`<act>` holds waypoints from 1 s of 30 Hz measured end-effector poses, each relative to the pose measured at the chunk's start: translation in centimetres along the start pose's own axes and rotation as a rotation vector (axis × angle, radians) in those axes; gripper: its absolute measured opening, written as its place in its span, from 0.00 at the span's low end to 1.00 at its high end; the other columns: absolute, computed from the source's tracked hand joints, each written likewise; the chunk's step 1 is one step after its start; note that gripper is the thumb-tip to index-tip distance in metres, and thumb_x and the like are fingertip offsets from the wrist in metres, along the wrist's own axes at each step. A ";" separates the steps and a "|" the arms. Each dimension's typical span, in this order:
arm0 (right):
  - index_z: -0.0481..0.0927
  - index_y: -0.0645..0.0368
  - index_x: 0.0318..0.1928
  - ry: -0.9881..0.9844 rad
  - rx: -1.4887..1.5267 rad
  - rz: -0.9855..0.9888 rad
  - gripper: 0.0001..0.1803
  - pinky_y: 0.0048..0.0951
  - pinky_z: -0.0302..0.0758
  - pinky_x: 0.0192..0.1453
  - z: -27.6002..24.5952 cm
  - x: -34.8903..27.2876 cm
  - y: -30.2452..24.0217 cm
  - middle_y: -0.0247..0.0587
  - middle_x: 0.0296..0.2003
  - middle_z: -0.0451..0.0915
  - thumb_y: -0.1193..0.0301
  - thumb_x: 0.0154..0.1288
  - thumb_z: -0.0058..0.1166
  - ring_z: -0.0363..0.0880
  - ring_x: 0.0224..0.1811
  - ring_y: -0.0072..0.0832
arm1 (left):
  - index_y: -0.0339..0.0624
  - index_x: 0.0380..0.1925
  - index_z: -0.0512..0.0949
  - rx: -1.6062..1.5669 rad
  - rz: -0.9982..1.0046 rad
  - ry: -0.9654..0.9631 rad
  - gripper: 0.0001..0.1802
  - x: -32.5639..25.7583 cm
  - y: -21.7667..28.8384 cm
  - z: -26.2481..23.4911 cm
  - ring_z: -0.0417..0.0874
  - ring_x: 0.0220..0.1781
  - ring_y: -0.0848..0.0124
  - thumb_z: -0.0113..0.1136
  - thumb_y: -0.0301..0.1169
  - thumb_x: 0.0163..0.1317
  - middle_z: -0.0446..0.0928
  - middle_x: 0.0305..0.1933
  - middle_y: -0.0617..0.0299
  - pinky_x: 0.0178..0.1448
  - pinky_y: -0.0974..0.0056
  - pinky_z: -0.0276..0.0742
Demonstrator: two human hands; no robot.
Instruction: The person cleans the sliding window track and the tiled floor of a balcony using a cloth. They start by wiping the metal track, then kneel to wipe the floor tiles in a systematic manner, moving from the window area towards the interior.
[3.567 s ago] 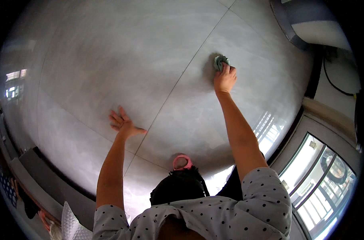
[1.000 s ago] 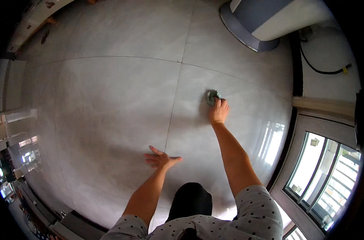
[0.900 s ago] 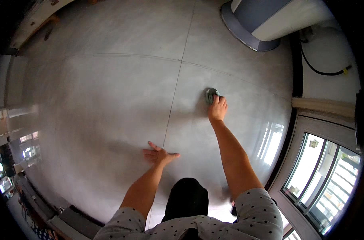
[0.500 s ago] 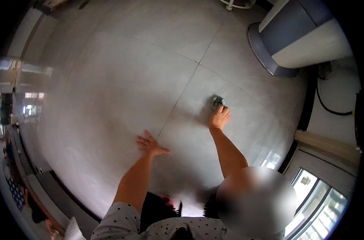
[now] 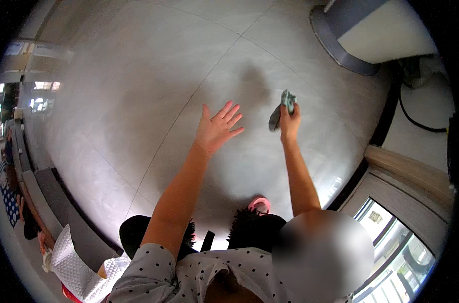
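My right hand (image 5: pixel 289 123) is closed round a folded, crumpled grey-green cloth (image 5: pixel 288 99). The cloth is raised off the grey tiled floor (image 5: pixel 153 70), and a darker grey end of it hangs on the left side of the hand. My left hand (image 5: pixel 220 128) is in the air to the left of the cloth, apart from it. Its fingers are spread, the palm looks turned up, and nothing is in it.
A grey and white cabinet-like unit (image 5: pixel 386 35) with a rounded base stands at the far right. A black cable (image 5: pixel 416 132) hangs by the right wall, above a window (image 5: pixel 398 262). At left lie a low ledge (image 5: pixel 73 212) and a white quilted item (image 5: pixel 80 267). A pink slipper (image 5: pixel 259 202) shows below me.
My right hand has lifted the cloth off the floor. My left hand has left the floor, turned over and moved up and to the right. My view has shifted toward me.
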State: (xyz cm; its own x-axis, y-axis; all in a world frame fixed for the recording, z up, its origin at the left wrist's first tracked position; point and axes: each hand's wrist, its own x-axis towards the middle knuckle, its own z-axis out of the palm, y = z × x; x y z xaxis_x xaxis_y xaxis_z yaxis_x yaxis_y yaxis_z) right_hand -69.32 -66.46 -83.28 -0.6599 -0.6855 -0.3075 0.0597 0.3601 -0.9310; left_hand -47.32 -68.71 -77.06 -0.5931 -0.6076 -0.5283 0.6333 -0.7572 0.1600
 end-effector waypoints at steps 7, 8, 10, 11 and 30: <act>0.74 0.64 0.43 -0.213 -0.317 -0.528 0.17 0.40 0.71 0.44 0.8 -7.9 -2.0 0.56 0.38 0.73 0.74 0.49 0.55 0.72 0.41 0.48 | 0.44 0.64 0.54 0.345 0.023 0.147 0.48 3.9 -8.1 1.6 0.46 0.71 0.62 0.20 0.70 0.56 0.49 0.70 0.58 0.69 0.44 0.40; 0.74 0.62 0.45 -0.149 -0.334 -0.447 0.19 0.41 0.72 0.44 0.2 -5.9 0.1 0.57 0.38 0.73 0.73 0.49 0.55 0.74 0.41 0.47 | 0.45 0.64 0.54 0.404 -0.075 0.135 0.48 3.4 -8.8 2.2 0.48 0.70 0.63 0.22 0.70 0.55 0.49 0.70 0.59 0.68 0.44 0.41; 0.74 0.63 0.45 -0.100 -0.291 -0.134 0.19 0.41 0.72 0.44 -1.9 -2.7 1.9 0.58 0.38 0.73 0.74 0.50 0.54 0.74 0.41 0.47 | 0.45 0.63 0.55 0.510 -0.249 0.112 0.48 2.0 -9.4 4.2 0.51 0.69 0.63 0.24 0.71 0.55 0.50 0.69 0.60 0.67 0.45 0.45; 0.75 0.68 0.40 -0.035 -0.370 -0.108 0.14 0.39 0.71 0.43 -2.8 -1.8 2.3 0.58 0.34 0.75 0.76 0.51 0.52 0.73 0.38 0.51 | 0.46 0.63 0.55 0.524 -0.237 0.105 0.45 1.9 -9.5 4.1 0.54 0.66 0.64 0.27 0.69 0.57 0.50 0.69 0.62 0.66 0.47 0.49; 0.70 0.67 0.45 0.005 -0.209 0.022 0.20 0.29 0.73 0.38 -1.1 -0.7 0.6 0.48 0.35 0.76 0.68 0.56 0.57 0.75 0.33 0.30 | 0.36 0.23 0.76 1.817 -0.185 -0.054 0.14 -5.7 7.7 0.3 0.77 0.23 0.72 0.57 0.37 0.57 0.76 0.20 0.61 0.28 0.65 0.72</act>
State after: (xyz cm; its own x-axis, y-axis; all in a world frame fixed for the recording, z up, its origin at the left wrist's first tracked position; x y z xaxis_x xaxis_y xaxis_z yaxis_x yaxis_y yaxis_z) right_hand -69.65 -65.11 -83.47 -0.6641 -0.6732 -0.3253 -0.0823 0.4983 -0.8631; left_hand -39.22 -71.12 -72.54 -0.6213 -0.4737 -0.6242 -0.6767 -0.0775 0.7322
